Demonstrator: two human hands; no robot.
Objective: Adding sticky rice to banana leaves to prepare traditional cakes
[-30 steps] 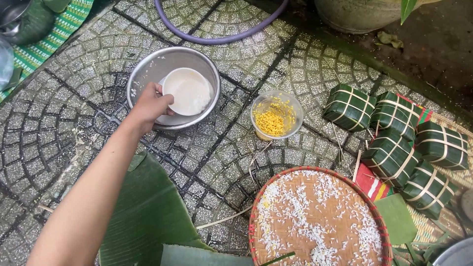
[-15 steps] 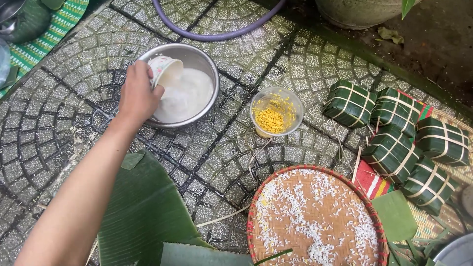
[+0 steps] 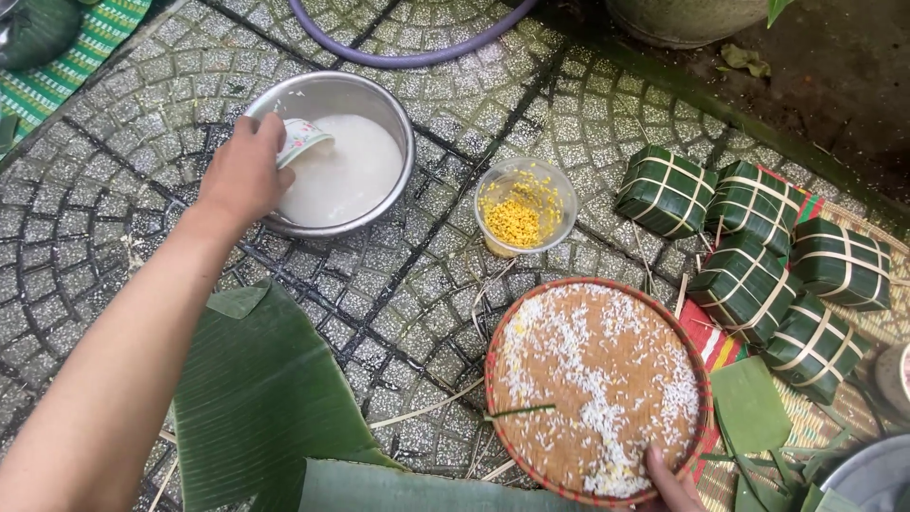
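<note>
A: Listing by size, largest first. Item one: the paved floor (image 3: 123, 199), grey cobbles laid in arcs, carrying everything else.

B: Item two?

A: Banana leaves (image 3: 265, 398), two broad green sheets lying flat at the near edge, just right of the left forearm.

B: Next.

A: Woven tray (image 3: 498, 379), round, red-rimmed, scattered with white rice grains. The right hand (image 3: 668, 484) shows only its fingertips, resting on the tray's near rim; whether it grips cannot be told.

B: And the metal piece?

A: Steel basin (image 3: 393, 133), round, holding white rice (image 3: 355, 175). It sits left of centre, well apart from the tray.

B: The bundles on the right?

A: Leaf-wrapped cakes (image 3: 749, 261), six square green parcels tied with pale strips, clustered on a woven mat (image 3: 877, 322).

B: Smaller things?

A: Clear plastic tub (image 3: 559, 190) of yellow mung beans (image 3: 512, 220), standing between basin and cakes. Then the left hand (image 3: 242, 175), over the basin's left rim, fingers clamped round a small patterned cup (image 3: 303, 140).

B: Where exactly is the cup?

A: Inside the basin at its left side, tilted, mouth facing the rice and touching it, sticking out past the hand's fingertips to the right.
</note>
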